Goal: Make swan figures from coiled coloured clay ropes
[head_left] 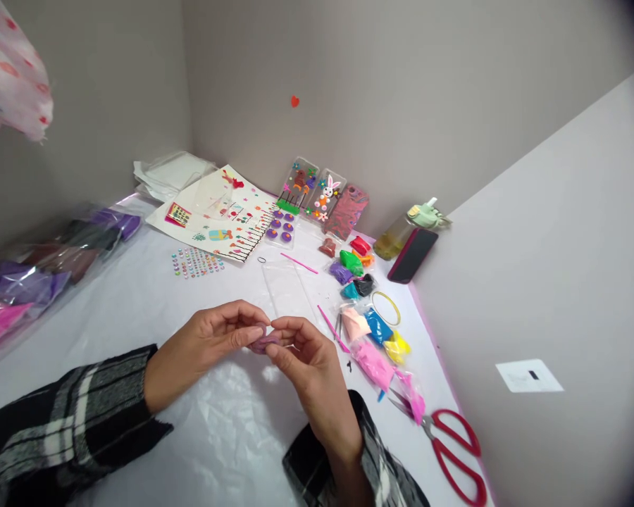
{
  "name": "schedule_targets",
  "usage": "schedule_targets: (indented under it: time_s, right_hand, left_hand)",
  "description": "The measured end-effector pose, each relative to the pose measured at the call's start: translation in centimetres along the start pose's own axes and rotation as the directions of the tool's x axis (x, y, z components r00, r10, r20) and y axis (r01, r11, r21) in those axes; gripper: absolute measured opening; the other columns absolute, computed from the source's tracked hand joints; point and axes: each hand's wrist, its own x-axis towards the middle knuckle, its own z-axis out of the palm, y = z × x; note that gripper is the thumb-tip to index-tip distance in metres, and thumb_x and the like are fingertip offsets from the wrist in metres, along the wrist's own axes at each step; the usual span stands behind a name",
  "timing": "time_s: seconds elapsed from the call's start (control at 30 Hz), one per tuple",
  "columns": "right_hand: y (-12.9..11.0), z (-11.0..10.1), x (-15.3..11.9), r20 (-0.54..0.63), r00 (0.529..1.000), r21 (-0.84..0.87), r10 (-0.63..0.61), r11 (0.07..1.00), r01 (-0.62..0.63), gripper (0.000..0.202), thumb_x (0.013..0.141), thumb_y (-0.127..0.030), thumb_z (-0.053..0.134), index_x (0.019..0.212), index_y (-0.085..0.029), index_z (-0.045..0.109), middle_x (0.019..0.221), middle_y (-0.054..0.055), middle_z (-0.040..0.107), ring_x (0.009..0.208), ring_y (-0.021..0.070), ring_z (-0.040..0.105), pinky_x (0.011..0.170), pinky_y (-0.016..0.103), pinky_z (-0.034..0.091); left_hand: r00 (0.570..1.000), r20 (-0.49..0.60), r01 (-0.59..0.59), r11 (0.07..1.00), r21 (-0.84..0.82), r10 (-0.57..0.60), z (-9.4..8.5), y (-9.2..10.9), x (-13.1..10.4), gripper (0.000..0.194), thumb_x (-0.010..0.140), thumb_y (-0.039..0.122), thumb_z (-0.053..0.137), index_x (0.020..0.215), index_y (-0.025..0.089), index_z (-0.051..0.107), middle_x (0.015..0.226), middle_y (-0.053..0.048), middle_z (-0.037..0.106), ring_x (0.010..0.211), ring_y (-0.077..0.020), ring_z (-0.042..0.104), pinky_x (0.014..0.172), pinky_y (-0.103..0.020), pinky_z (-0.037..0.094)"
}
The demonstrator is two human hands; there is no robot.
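Between my two hands is a small piece of mauve modelling clay [263, 343], held above the white-covered table. My left hand [206, 348] pinches it from the left with thumb and fingers. From the right, the thumb and fingertips of my right hand [314, 366] also press on it. The fingers hide part of the clay, so its full shape cannot be made out. Just beyond my hands lies a clear, flat phone case [288, 287]. Thin pink sticks [332, 327] lie beside and above it.
Bagged coloured clay [373, 362] lies in a row on the right, near red-handled scissors [457, 451]. A phone [413, 255] leans on a bottle [396, 236]. Decorated cases [325, 197], a spiral sketchbook [195, 218] and gem stickers [196, 262] lie farther back. Plastic packets [47, 260] line the left.
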Motion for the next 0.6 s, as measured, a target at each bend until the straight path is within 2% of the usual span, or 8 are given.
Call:
schedule_targets:
  time_s: [0.17,0.3,0.37,0.47,0.6]
  right_hand:
    - [0.0,0.2,-0.1,0.006,1.000,0.010,-0.022,1.000,0.022,0.026,0.079,-0.031,0.083,0.100,-0.022,0.070,0.087,0.001,0.075,0.080,0.0176,0.073,0.081,0.032,0.058]
    - [0.0,0.2,0.0,-0.034,0.999,-0.020,-0.043,0.999,0.042,0.024,0.078,-0.031,0.083,0.097,-0.021,0.071,0.086,0.001,0.075,0.085,0.0185,0.073,0.082,0.031,0.058]
    - [0.0,0.1,0.0,-0.017,0.998,-0.040,-0.054,0.998,0.054,0.021,0.082,-0.033,0.080,0.097,-0.021,0.071,0.085,0.002,0.076,0.083,0.0179,0.072,0.081,0.030,0.058]
    - [0.0,0.1,0.1,0.020,0.997,-0.077,-0.072,0.994,0.073,0.020,0.088,-0.036,0.075,0.099,-0.020,0.071,0.086,0.002,0.076,0.080,0.0167,0.072,0.081,0.029,0.057]
    - [0.3,0.0,0.2,-0.009,0.998,-0.075,-0.064,0.995,0.063,0.019,0.083,-0.033,0.079,0.095,-0.020,0.072,0.084,0.001,0.076,0.082,0.0173,0.072,0.081,0.029,0.056]
  left_hand:
    - [1.000,0.017,0.010,0.999,0.041,-0.010,0.0,0.1,0.1,0.021,0.090,0.042,0.068,0.094,0.022,0.072,0.083,0.000,0.072,0.080,-0.0181,0.067,0.077,-0.029,0.053]
    - [1.000,0.009,0.020,1.000,0.018,-0.020,0.2,-0.2,0.1,0.025,0.088,0.043,0.070,0.102,0.022,0.070,0.094,-0.002,0.074,0.092,-0.0217,0.071,0.084,-0.033,0.056]
    - [1.000,0.010,0.024,1.000,0.003,-0.024,0.2,-0.4,0.1,0.026,0.085,0.040,0.074,0.102,0.021,0.069,0.099,-0.003,0.074,0.098,-0.0233,0.071,0.090,-0.034,0.056]
    - [1.000,0.012,0.018,1.000,-0.006,-0.018,0.0,-0.9,0.2,0.026,0.084,0.039,0.074,0.102,0.021,0.067,0.098,-0.003,0.073,0.098,-0.0231,0.071,0.092,-0.036,0.055]
    - [1.000,0.012,0.023,1.000,0.021,-0.024,-0.2,-1.2,0.4,0.030,0.085,0.040,0.073,0.107,0.020,0.067,0.100,-0.005,0.073,0.099,-0.0242,0.071,0.094,-0.039,0.055]
